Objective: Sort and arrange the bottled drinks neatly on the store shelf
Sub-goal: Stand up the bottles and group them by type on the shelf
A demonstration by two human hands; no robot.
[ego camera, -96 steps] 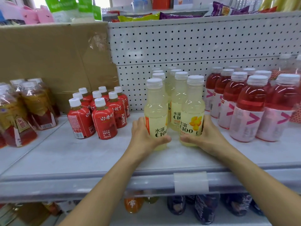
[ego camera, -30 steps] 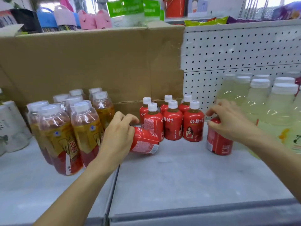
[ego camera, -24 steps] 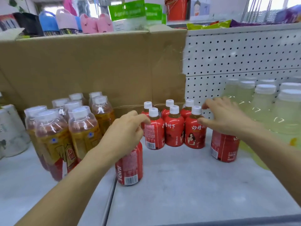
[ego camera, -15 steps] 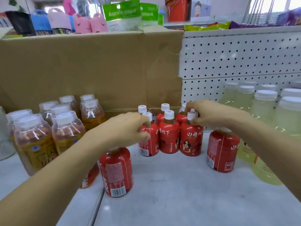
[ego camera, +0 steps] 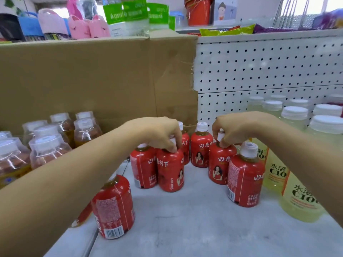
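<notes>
Seven small red-wrapped plastic drink bottles with white caps point(ego camera: 201, 152) can be counted standing upright on the pale grey store shelf point(ego camera: 185, 230), though more may sit behind your hands. Your left hand point(ego camera: 159, 133) reaches down over the red bottle at the middle of the cluster point(ego camera: 170, 171). Its fingers point(ego camera: 171, 147) are curled round the neck and cap, so the cap itself is almost wholly covered. Your right hand point(ego camera: 237, 127) comes over the red bottle just to the right point(ego camera: 219, 166), and its fingers point(ego camera: 223, 143) pinch that white cap, of which only a sliver shows. Whether either bottle is lifted off the shelf, you cannot tell from this view. The nearest red bottle on the left point(ego camera: 113, 206) stands right by the seam between two shelf panels, its cap hidden under your left forearm. The nearest red bottle on the right point(ego camera: 245, 180) stands free, just beside the tall pale yellow drink bottles point(ego camera: 297, 199), which your right forearm and the frame edge cut off. One red bottle behind your left hand shows only a strip of label. On the left, amber tea bottles with clear over-caps point(ego camera: 49, 151) are blurred and partly covered by your left arm. Behind everything stand a brown cardboard sheet point(ego camera: 92, 80) and a white pegboard back panel point(ego camera: 259, 67).
</notes>
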